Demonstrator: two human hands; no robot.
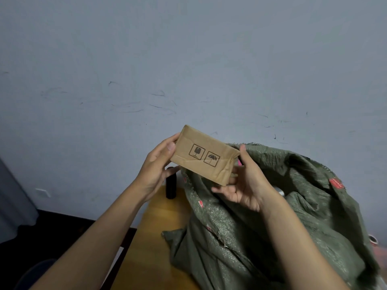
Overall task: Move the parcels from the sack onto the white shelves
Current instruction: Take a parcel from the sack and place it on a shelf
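A small brown cardboard parcel [204, 153] with printed fragile and umbrella marks is held up in front of me, above the sack's mouth. My left hand [156, 170] grips its left end with thumb on the front face. My right hand [244, 181] grips its right end, thumb on top and fingers underneath. The green woven sack [272, 216] slumps open on a wooden table, below and to the right of the parcel. What lies inside the sack is mostly hidden. No white shelves are in view.
The wooden table [155, 237] carries the sack. A black cylinder [171, 185] stands at the table's far edge, just under my left hand. A plain grey wall fills the background. A roll of tape [372, 239] sits at the right edge.
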